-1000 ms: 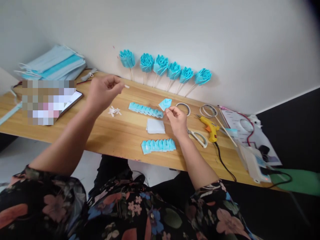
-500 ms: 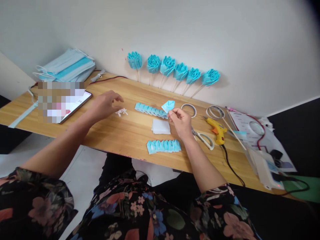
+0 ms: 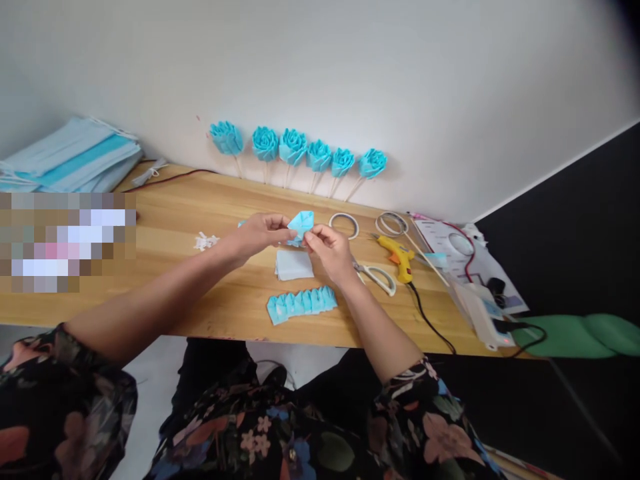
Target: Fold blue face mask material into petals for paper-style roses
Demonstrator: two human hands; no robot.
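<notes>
The folded piece was light blue, like the paper roses. The glue gun was yellow, the tabletop honey-coloured woodgrain, the sleeves dark floral.

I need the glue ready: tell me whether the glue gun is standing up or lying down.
Lying down. The yellow glue gun rests on its side on the table, right of the scissors, black cord trailing off the near edge.

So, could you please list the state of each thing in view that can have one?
Left hand: pinching the blue folded piece.
Right hand: pinching the same piece.
Blue folded piece: held above the table.
Scissors: flat, blades hidden.
Glue gun: lying down, cord attached.
Blue roses: leaning on wall.
Pleated strip: lying near table edge.
</notes>
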